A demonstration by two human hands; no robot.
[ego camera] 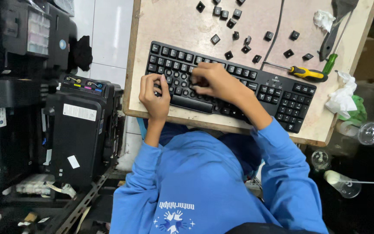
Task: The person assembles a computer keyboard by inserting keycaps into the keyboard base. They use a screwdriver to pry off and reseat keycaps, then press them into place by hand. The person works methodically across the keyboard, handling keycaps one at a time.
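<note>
Both hands are laid on a black keyboard [239,86] lying aslant at the near edge of the desk [174,21]. The left hand [154,93] is curled over the keyboard's left end, fingers bent and pressed on the bare round stems; the right hand [215,80] is reached across, fingertips bunched on the upper rows (what is pinched cannot be told). Many keys are missing there. Loose black keycaps [230,21] are scattered beyond, and a yellow-handled screwdriver [306,73] is seen nearby.
</note>
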